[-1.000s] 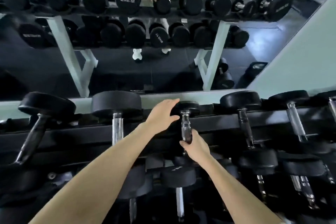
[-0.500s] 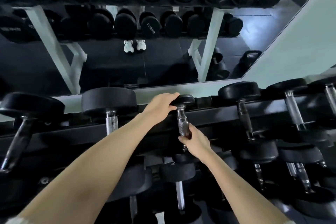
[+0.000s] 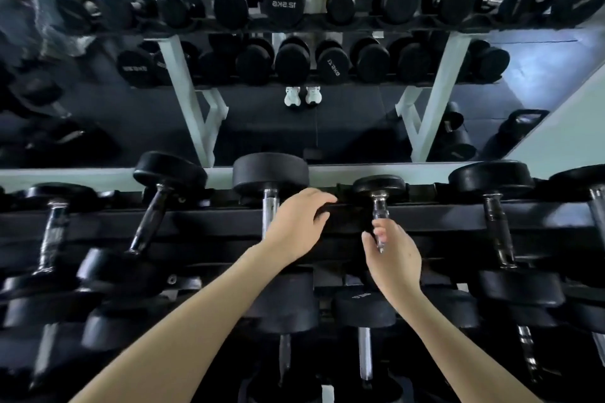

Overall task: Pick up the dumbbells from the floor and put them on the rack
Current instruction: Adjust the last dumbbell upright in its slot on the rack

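A small black dumbbell (image 3: 379, 186) with a chrome handle lies across the top tier of the black rack (image 3: 435, 222), its far head by the mirror. My right hand (image 3: 393, 260) is at the near end of its handle, thumb and fingers loosely closed around the chrome. Left of that dumbbell, my left hand (image 3: 296, 227) rests on the rack's top rail, its fingers bent over the rail edge and holding nothing. The dumbbell's near head is hidden behind my right hand.
Larger dumbbells flank the small one: one on the left (image 3: 270, 173) and one on the right (image 3: 491, 177). More fill the lower tier (image 3: 363, 307). Behind the rack, a mirror (image 3: 327, 127) reflects it, white shoes and a person.
My left hand has come off the small dumbbell's far head and slid left onto the rail. My right hand's grip on the handle has loosened. The dumbbell stays on the rack.
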The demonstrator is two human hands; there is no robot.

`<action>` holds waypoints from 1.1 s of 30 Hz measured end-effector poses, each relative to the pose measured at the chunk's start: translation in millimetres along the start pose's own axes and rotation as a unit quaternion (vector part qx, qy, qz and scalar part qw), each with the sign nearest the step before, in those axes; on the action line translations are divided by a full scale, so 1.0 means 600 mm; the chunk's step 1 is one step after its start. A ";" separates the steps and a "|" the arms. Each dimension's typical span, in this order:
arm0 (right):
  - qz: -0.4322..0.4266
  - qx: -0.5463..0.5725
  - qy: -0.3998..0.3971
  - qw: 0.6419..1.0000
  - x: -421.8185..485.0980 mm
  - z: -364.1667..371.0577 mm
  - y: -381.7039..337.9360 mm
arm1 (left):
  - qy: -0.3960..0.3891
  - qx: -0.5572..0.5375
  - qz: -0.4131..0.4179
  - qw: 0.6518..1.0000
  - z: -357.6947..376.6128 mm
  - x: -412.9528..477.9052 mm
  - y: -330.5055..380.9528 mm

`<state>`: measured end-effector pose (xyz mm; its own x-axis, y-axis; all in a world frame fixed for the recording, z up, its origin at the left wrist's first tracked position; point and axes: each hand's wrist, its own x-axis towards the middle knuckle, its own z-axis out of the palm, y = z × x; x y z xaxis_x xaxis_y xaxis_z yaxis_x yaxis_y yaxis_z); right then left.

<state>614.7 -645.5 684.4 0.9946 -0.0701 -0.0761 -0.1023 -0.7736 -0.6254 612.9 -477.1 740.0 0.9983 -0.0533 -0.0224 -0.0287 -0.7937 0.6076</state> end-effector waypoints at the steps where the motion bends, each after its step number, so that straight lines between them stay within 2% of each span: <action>1: -0.015 0.021 -0.006 1.000 -0.016 0.005 -0.020 | 0.011 0.004 -0.018 1.000 -0.017 -0.024 -0.016; 5: -0.107 0.081 -0.081 0.988 -0.075 0.042 -0.109 | 0.065 0.035 -0.105 0.992 -0.089 -0.114 -0.101; 8: -0.148 0.097 -0.183 0.967 -0.106 0.080 -0.186 | 0.127 0.055 -0.172 0.975 -0.148 -0.172 -0.167; 13: -0.138 0.084 -0.315 0.935 -0.139 0.166 -0.302 | 0.183 0.048 -0.262 0.946 -0.236 -0.235 -0.269; 17: -0.080 0.099 -0.354 0.927 -0.150 0.260 -0.369 | 0.216 0.018 -0.292 0.931 -0.293 -0.253 -0.347; 20: -0.011 0.103 -0.318 0.942 -0.149 0.331 -0.404 | 0.204 -0.003 -0.266 0.942 -0.326 -0.248 -0.407; 23: 0.065 0.086 -0.264 0.958 -0.137 0.366 -0.428 | 0.143 0.006 -0.214 0.966 -0.351 -0.222 -0.468; 28: 0.176 0.193 -0.299 0.918 -0.126 0.403 -0.463 | 0.033 0.025 -0.100 0.994 -0.364 -0.143 -0.524; 33: 0.173 0.183 -0.324 0.912 -0.123 0.416 -0.471 | -0.053 -0.009 -0.026 0.998 -0.344 -0.050 -0.534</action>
<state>566.4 -264.3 672.9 0.6961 0.2079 -0.6871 -0.5255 -0.5046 -0.6850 602.3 -96.1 709.7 0.9875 -0.0775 -0.1373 0.0243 -0.7857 0.6181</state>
